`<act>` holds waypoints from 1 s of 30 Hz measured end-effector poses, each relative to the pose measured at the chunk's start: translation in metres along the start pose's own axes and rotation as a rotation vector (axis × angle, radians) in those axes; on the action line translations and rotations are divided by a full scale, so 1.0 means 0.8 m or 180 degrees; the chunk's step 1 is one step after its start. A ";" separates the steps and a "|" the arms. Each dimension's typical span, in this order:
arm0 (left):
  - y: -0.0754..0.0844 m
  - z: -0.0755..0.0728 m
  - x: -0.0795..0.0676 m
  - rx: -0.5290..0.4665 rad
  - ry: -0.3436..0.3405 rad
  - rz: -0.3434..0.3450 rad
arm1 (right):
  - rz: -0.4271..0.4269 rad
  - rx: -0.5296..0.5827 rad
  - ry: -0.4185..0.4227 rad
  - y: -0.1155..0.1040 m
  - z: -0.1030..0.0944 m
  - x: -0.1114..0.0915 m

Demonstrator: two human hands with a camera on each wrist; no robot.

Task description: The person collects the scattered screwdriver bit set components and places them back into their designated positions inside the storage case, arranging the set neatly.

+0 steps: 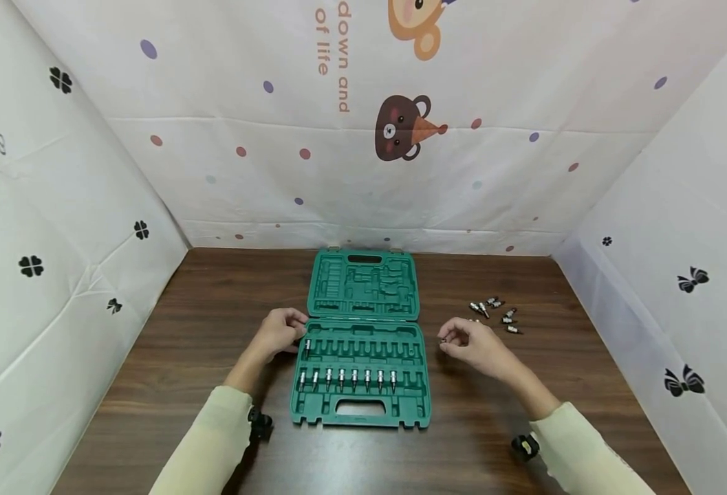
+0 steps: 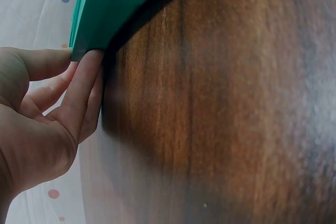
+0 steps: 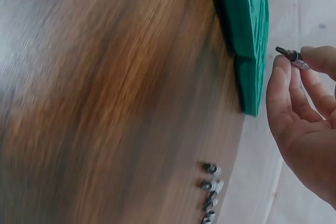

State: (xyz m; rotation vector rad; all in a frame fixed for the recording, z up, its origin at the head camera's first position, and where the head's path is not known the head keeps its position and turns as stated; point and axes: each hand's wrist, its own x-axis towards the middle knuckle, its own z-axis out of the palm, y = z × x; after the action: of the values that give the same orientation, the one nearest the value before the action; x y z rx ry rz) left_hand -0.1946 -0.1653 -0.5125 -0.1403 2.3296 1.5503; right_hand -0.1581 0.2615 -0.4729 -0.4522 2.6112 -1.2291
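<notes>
A green plastic socket case [image 1: 362, 405] lies unfolded on the table. One bit socket stands at the left of its upper row, and several bit sockets [image 1: 341, 377] fill the lower row. My left hand [image 1: 279, 333] pinches the case's left edge near the hinge, thumb on the rim and fingers against the side, as the left wrist view shows. Just off the case's right side, my right hand [image 1: 471, 344] holds a bit socket [image 3: 293, 56] between thumb and fingertips. Its dark tip points towards the case in the right wrist view.
Several loose bit sockets [image 1: 512, 329] lie in a small group on the wooden table [image 1: 227, 289], beyond my right hand. The case's lid [image 1: 363, 283] lies flat towards the back. Printed white sheets [image 1: 363, 185] stand behind and at both sides.
</notes>
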 end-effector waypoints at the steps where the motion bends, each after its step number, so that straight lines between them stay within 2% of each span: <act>1: 0.000 0.000 0.000 0.0004 -0.0006 0.0001 | -0.0033 0.0028 -0.0023 -0.002 0.002 0.001; 12: 0.001 -0.002 0.000 0.0026 -0.0037 0.0010 | -0.0234 0.0413 -0.0417 -0.021 0.016 0.007; 19: 0.003 -0.001 0.000 -0.0034 -0.0053 -0.0021 | -0.0196 0.0374 -0.0635 -0.032 0.028 0.009; 30: 0.003 -0.002 0.000 -0.0053 -0.0059 -0.0043 | -0.0299 0.0237 -0.0867 -0.038 0.041 0.011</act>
State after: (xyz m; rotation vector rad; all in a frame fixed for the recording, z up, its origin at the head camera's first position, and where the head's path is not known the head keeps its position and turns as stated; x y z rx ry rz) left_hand -0.1955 -0.1658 -0.5098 -0.1450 2.2973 1.5584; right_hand -0.1498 0.2168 -0.4702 -0.6832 2.3317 -1.1945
